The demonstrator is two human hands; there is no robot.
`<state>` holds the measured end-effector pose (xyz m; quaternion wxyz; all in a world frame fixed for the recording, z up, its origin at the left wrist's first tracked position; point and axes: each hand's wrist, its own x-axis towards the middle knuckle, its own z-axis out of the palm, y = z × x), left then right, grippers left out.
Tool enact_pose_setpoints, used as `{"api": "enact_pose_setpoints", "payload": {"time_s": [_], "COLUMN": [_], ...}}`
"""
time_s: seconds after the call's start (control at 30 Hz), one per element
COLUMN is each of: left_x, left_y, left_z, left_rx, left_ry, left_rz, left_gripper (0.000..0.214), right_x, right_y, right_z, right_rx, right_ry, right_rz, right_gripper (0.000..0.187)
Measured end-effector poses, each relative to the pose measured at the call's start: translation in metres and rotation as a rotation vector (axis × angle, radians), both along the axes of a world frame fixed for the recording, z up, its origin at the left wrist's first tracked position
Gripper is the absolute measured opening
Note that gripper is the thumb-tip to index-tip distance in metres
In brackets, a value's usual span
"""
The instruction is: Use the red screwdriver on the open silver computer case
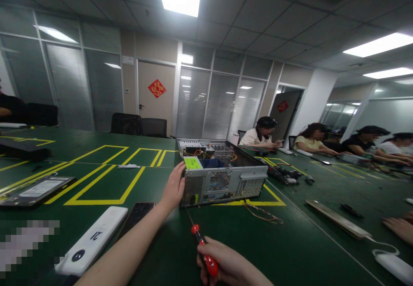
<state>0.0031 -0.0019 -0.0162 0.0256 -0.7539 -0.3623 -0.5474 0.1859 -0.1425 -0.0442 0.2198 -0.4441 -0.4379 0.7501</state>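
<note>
An opened metal computer case [237,185] lies on the green table, with coloured wires and a power supply with a bright green label [192,162] visible inside. My left hand [175,187] grips the case's near left corner, beside the power supply. In my right hand [222,260] is a red and black screwdriver [201,247], fingers wrapped round its handle. Its thin shaft points up and left toward the lower left corner of the case's back panel. Whether the tip touches a screw is too small to tell.
Left of my arm lie a white device marked 21 [93,238], a dark phone-like slab [137,217] and a hard drive [38,189]. Right of the case are loose wires [263,213], black cables [284,174] and a long pale bar [337,219]. Several people sit along the table.
</note>
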Motion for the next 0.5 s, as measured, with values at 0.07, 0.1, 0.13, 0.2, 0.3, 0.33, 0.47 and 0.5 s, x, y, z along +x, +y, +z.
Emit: {"api": "enact_pose_setpoints", "payload": {"time_s": [0.07, 0.1, 0.13, 0.2, 0.3, 0.33, 0.47, 0.5], "left_x": [0.000, 0.000, 0.000, 0.000, 0.000, 0.000, 0.000, 0.000], "left_y": [-0.001, -0.001, -0.001, -0.002, -0.001, -0.001, 0.000, 0.000], "left_z": [0.001, 0.001, 0.001, 0.002, 0.001, 0.001, 0.000, 0.000], "left_rx": [0.005, 0.007, 0.007, 0.006, 0.010, 0.015, 0.032, 0.030], "left_ry": [0.002, 0.002, 0.002, 0.000, -0.001, -0.001, -0.002, -0.002], "left_rz": [0.000, 0.002, 0.004, 0.008, 0.003, -0.002, -0.016, -0.018], "left_gripper": [0.043, 0.043, 0.043, 0.043, 0.043, 0.043, 0.043, 0.043], "right_x": [-0.005, -0.008, -0.009, -0.010, -0.008, -0.006, -0.002, -0.002], "right_y": [-0.001, -0.001, -0.001, -0.002, -0.002, -0.003, -0.007, -0.008], "right_z": [-0.005, -0.008, -0.010, -0.013, -0.011, -0.009, -0.001, 0.001], "right_rx": [-0.067, -0.090, -0.111, -0.141, -0.194, -0.205, -0.177, -0.165], "right_ry": [0.032, 0.040, 0.050, 0.093, 0.241, 0.292, 0.376, 0.377], "right_rz": [-0.036, -0.049, -0.054, -0.064, -0.006, 0.033, 0.163, 0.177], "right_gripper": [0.049, 0.049, 0.049, 0.047, 0.053, 0.059, 0.080, 0.081]}}
